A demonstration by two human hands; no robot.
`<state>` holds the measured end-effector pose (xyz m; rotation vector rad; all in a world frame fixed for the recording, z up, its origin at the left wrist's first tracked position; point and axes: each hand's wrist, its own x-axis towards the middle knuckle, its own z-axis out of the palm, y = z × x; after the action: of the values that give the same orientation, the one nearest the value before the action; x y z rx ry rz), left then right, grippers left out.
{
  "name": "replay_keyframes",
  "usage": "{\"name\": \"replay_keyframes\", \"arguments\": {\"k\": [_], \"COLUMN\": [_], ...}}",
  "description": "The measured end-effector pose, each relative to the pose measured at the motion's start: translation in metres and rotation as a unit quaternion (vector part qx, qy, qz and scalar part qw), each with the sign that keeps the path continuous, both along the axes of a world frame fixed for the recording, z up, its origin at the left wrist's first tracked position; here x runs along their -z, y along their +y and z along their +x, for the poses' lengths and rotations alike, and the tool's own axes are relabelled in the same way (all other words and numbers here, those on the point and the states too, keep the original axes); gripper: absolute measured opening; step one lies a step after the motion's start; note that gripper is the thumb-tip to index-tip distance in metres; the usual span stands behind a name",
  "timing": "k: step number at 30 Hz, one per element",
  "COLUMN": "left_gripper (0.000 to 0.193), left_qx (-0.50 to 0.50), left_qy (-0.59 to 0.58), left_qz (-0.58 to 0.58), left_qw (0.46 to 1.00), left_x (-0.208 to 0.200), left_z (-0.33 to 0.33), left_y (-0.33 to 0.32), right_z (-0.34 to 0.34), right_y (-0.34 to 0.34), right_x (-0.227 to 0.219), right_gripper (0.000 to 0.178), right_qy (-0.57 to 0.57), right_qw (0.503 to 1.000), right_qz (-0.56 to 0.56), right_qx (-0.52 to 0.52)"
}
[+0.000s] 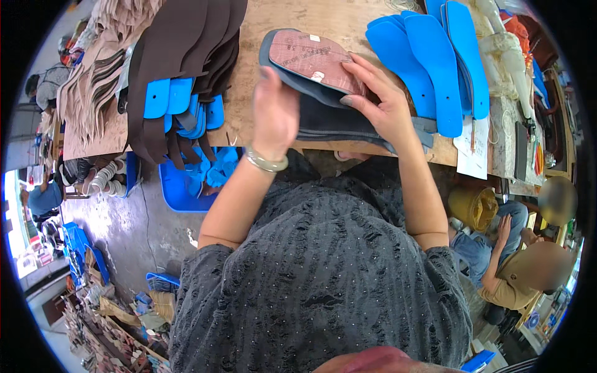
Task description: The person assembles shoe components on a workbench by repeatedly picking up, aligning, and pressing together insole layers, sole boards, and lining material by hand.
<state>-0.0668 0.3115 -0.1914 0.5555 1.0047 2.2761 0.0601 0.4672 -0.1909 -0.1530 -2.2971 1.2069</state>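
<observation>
My right hand [384, 102] grips a reddish-brown insole board [314, 55] with white patches, its thumb and fingers closed at the board's right end. Against the board lies a dark grey sole-shaped sheet [267, 51], whose edge shows around the left end and underside. My left hand [275, 115], smeared by motion and with a bangle at the wrist, is upright beside the sheet's left part. Its fingers are partly hidden, and whether they touch the sheet is unclear. Below both hands, a stack of dark sole-shaped pieces [336, 122] lies at the table's front edge.
Blue insole pieces [432, 59] lie on the wooden table [273, 18] at right. Brown strips [165, 46] and beige pieces [93, 93] hang over its left side. A blue bin [180, 200] stands below, a yellow bucket [466, 208] at right near a seated person [513, 273].
</observation>
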Motion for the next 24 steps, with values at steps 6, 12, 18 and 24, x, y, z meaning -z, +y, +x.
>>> {"name": "replay_keyframes", "arguments": {"k": [6,12,18,24], "left_gripper": [0.041,0.029,0.028,0.027], "left_qx": [0.1,0.117,0.172,0.05], "left_qy": [-0.079,-0.11,-0.107,-0.01], "left_qz": [0.068,0.069,0.051,-0.053], "left_qw": [0.99,0.985,0.978,0.997], "left_x": [-0.005,-0.018,-0.027,-0.01], "left_z": [0.03,0.03,0.024,0.005], "left_y": [0.034,0.037,0.023,0.009], "right_z": [-0.003,0.01,0.023,-0.024], "right_y": [-0.013,-0.004,0.026,0.013], "right_x": [0.003,-0.012,-0.059,-0.054], "right_gripper": [0.054,0.063,0.074,0.022], "right_qy": [0.133,0.109,-0.01,-0.058], "right_qw": [0.974,0.961,0.988,0.977], "right_qz": [0.152,0.229,-0.15,-0.197], "right_qx": [0.1,0.108,0.025,-0.055]}}
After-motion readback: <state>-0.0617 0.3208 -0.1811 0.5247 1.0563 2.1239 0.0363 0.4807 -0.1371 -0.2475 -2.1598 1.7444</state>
